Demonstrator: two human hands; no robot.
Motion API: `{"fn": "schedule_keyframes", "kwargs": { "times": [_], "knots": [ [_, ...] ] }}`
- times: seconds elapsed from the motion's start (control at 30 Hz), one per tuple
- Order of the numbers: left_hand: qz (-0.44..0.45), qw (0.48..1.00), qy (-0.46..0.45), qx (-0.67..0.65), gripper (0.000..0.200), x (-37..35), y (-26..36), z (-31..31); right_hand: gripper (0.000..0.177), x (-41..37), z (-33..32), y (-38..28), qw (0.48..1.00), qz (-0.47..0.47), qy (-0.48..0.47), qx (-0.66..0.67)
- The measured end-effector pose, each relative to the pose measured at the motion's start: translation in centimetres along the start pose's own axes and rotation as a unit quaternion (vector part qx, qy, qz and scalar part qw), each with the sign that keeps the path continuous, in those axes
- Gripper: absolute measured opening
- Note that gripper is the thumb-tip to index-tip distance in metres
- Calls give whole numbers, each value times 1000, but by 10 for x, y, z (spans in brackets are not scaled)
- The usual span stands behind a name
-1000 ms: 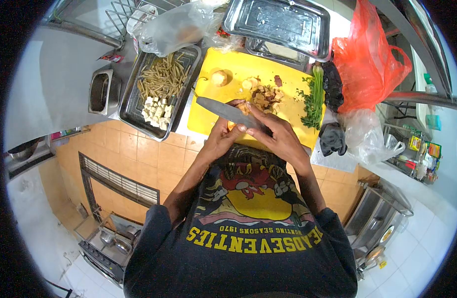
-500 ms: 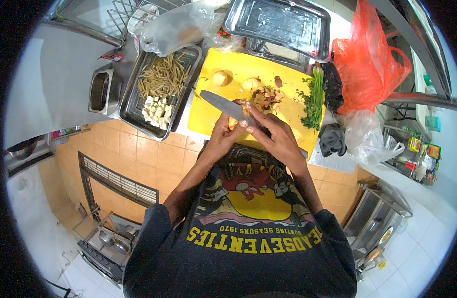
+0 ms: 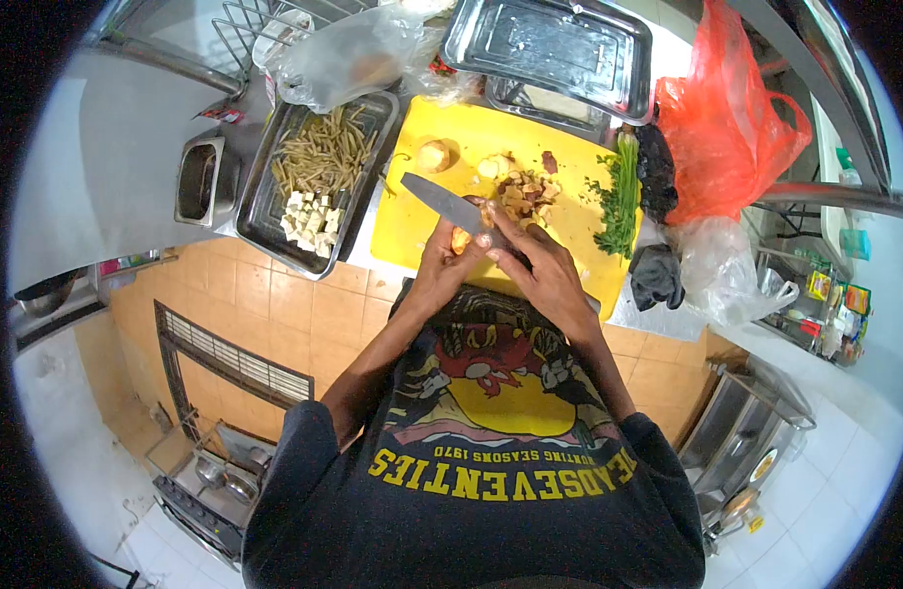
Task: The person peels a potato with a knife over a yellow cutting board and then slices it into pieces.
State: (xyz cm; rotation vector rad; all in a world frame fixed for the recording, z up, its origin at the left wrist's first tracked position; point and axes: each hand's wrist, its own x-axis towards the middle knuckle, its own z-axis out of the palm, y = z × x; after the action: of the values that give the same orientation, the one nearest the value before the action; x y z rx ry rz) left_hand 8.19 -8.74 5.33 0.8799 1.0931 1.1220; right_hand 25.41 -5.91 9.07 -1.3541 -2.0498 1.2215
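Observation:
Over the near edge of a yellow cutting board (image 3: 398, 221), my right hand (image 3: 542, 270) grips a large knife (image 3: 437, 199), its blade pointing up and to the left. My left hand (image 3: 444, 267) is wrapped round an orange-yellow piece of food (image 3: 460, 240), close against the blade. The two hands nearly touch. On the board beyond them are a pile of peelings (image 3: 526, 196), pale peeled pieces (image 3: 495, 166) and a round peeled piece (image 3: 433, 155). A bunch of green herbs (image 3: 623, 196) lies at the board's right side.
A metal tray (image 3: 247, 221) at the left holds green beans and white cubes. Another tray (image 3: 550, 49) stands at the back. Red (image 3: 731, 128) and clear plastic bags (image 3: 726, 265) lie to the right, beside a black bag (image 3: 657, 276). A small metal container (image 3: 200, 183) sits far left.
The knife blade has shifted slightly right and towards the hands, and its tip is a little higher. My hands have moved only slightly.

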Motion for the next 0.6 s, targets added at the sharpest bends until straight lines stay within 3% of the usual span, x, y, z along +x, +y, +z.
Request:
{"fn": "schedule_keyframes", "kwargs": {
  "times": [0.2, 0.27, 0.3, 0.4, 0.47, 0.6],
  "knots": [
    [22, 999, 32, 24, 48, 2, -2, 3, 52, 2, 2, -6, 994, 80, 1, -81],
    [42, 997, -7, 58, 49, 1, -4, 1, 53, 5, 4, 10, 999, -13, 48, 10],
    [42, 997, -8, 57, 49, 2, -6, -3, 52, 6, -4, 3, 996, 59, 8, 71],
    [-18, 999, -46, 9, 51, 8, -4, -16, 50, 6, -5, 21, 986, 103, 56, 120],
    [-100, 986, -50, -122, 52, 10, 9, -15, 52, 5, -9, 40, 989, 113, 42, 91],
    [-83, 994, -66, -3, 56, 13, 2, -22, 60, 2, -16, 48, 991, 129, -13, 28]
  ]
}}
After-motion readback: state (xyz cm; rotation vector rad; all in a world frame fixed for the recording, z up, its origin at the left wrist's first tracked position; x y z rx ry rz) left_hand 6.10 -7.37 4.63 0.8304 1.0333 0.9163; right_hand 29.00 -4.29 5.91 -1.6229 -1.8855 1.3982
